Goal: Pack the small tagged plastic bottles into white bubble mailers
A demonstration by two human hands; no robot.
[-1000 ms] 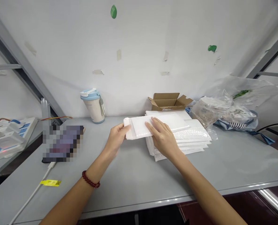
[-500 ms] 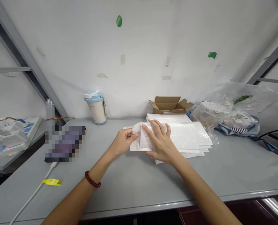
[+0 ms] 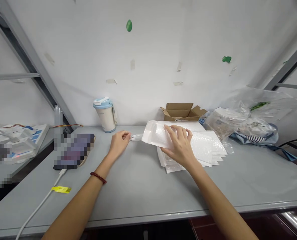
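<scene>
My right hand (image 3: 180,145) grips a white bubble mailer (image 3: 152,135), thumb at its near edge and fingers spread over its top face. The mailer's left end is raised and tilted over a stack of white bubble mailers (image 3: 203,150). To the left, my left hand (image 3: 120,143) is closed with thumb and fingertips together, apart from the mailer. What it pinches, if anything, is hidden. A small whitish, partly clear item (image 3: 136,137) lies beside its fingertips; its kind is unclear.
An open cardboard box (image 3: 181,111) stands behind the mailers. Clear plastic bags (image 3: 228,121) and blue cloth lie at right. A lidded cup (image 3: 105,115) stands by the wall. At left are a blurred phone-like device (image 3: 74,151), its white cable (image 3: 38,211) and a power strip (image 3: 38,136).
My left hand has moved left, away from the mailer's left end. My right hand still holds the mailer, whose left end now sits higher and turned.
</scene>
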